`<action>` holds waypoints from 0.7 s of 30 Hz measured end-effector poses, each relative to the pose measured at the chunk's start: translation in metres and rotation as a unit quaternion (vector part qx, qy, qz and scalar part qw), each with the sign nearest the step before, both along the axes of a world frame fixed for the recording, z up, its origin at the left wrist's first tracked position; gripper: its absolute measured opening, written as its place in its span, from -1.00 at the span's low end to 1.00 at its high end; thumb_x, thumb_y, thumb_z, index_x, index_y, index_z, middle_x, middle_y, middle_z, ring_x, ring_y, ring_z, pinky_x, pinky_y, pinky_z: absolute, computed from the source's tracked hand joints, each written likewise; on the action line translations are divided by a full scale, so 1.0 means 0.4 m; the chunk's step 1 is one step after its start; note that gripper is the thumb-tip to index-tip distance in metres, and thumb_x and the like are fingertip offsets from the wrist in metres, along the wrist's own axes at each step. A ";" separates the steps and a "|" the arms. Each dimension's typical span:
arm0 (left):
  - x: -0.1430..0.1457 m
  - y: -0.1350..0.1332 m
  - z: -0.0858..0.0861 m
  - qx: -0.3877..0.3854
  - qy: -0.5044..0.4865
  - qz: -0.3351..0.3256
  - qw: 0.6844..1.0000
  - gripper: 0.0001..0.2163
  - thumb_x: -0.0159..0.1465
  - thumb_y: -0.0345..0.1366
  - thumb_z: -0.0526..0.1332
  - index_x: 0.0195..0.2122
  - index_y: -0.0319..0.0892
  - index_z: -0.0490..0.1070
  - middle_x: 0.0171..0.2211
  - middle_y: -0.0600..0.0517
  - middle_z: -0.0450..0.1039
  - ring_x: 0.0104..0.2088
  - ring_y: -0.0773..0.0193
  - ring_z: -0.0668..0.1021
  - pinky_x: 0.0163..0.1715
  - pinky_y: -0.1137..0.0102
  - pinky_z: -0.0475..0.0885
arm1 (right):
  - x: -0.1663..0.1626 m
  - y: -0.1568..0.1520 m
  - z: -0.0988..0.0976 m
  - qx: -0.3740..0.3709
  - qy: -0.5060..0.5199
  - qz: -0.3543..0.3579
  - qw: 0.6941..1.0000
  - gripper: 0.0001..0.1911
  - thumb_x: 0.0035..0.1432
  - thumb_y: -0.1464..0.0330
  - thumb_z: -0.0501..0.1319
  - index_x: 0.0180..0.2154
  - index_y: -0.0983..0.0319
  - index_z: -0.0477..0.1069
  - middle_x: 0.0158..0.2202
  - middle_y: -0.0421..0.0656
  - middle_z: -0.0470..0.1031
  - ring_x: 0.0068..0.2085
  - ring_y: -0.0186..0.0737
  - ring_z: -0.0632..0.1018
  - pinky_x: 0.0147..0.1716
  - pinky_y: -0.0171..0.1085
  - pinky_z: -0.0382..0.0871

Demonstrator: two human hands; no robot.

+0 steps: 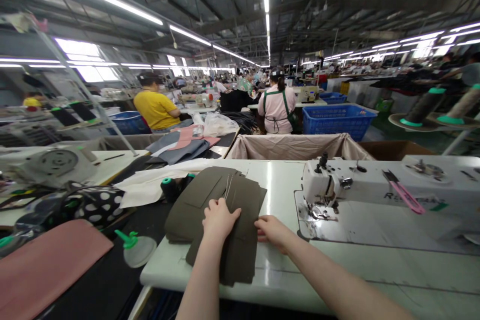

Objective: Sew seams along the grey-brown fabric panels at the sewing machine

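Observation:
Dark olive cut fabric pieces (202,185) lie in overlapping stacks on the pale green sewing table (292,272). My left hand (220,217) rests on top of them, thumb apart from the curved fingers, next to some loose pale threads (227,186). At the right edge of the nearer fabric stack, my right hand (273,232) pinches the border between thumb and fingers; how many layers it has is hidden. To the right stands a white sewing machine (322,185), with pink-handled thread snips (405,195) lying on its arm.
Black thread cones (169,189) and white fabric (140,185) sit behind the stack. Left are a green-tipped oil bottle (139,251) and a pink panel (48,265). A cloth-lined bin (292,146) borders the table's far side. Co-workers (276,105) sit beyond, near a blue crate (335,120).

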State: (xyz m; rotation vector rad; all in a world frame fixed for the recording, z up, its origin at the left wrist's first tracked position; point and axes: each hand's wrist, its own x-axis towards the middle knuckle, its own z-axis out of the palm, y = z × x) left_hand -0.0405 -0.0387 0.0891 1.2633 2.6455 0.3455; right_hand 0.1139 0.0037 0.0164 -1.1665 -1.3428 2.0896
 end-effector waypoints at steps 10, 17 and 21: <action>-0.041 -0.020 -0.031 0.002 -0.124 -0.040 0.992 -0.48 0.17 -0.01 0.22 0.02 -0.26 0.20 -0.12 -0.25 0.50 -0.10 -0.01 0.57 -0.16 0.28 0.40 | 0.037 -0.020 0.014 -0.029 0.040 -0.029 0.998 -0.81 -0.03 0.34 0.17 -0.32 0.27 0.42 -0.35 -0.11 0.53 -0.30 -0.22 0.55 -0.25 -0.23 0.44; 0.023 -0.044 0.011 0.090 -0.248 -0.119 0.957 -0.60 0.15 -0.20 0.27 -0.01 -0.18 0.27 -0.07 -0.11 0.52 -0.11 0.11 0.57 -0.14 0.37 0.41 | 0.102 -0.016 -0.022 0.002 -0.004 -0.082 0.997 -0.34 0.01 0.23 0.24 0.15 0.25 0.22 -0.16 -0.02 0.52 -0.18 -0.10 0.55 -0.19 -0.14 0.42; 0.089 -0.064 0.095 0.016 -0.041 -0.172 0.984 -0.59 0.16 -0.28 0.23 0.05 -0.11 0.21 -0.10 -0.12 0.49 -0.14 -0.03 0.56 -0.20 0.28 0.36 | 0.108 0.080 0.006 0.136 0.000 -0.169 0.976 -0.13 0.09 0.06 0.22 0.32 0.19 -0.07 0.25 0.06 0.20 0.18 -0.07 0.34 0.14 -0.14 0.18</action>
